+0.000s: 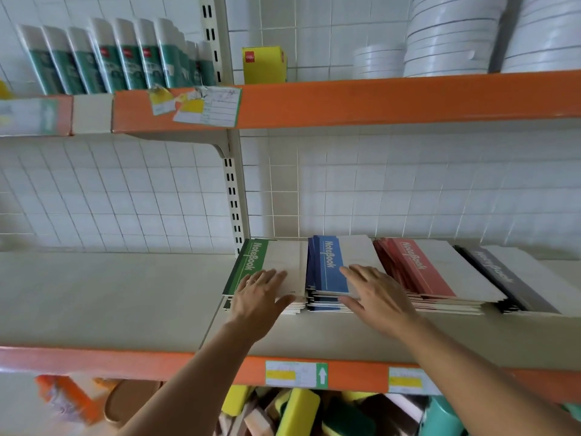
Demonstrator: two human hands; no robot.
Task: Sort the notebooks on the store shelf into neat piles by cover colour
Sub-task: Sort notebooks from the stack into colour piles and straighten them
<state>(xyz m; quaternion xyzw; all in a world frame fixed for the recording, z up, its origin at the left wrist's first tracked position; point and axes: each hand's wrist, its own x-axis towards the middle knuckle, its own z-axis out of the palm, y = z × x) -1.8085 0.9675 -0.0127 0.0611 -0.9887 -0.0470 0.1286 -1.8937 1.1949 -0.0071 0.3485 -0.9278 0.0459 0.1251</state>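
Note:
Several notebook piles lie side by side on the beige shelf point(110, 297). The green pile point(251, 262) is leftmost, then the blue pile point(328, 265), the red pile point(418, 265) and the black pile point(503, 275) at the far right. My left hand point(261, 297) lies flat with straight fingers on the near end of the green pile, thumb at its front edge. Over the near end of the blue pile my right hand point(374, 294) spreads flat, thumb against the pile's front edge. Neither hand grips a notebook.
The shelf has an orange front rail point(188, 363) with price labels. An upper shelf point(377, 99) carries glue sticks point(125, 58), a yellow box point(264, 64) and white tape rolls point(449, 36). Sponges point(298, 410) fill the level below. A slotted upright point(234, 196) stands behind.

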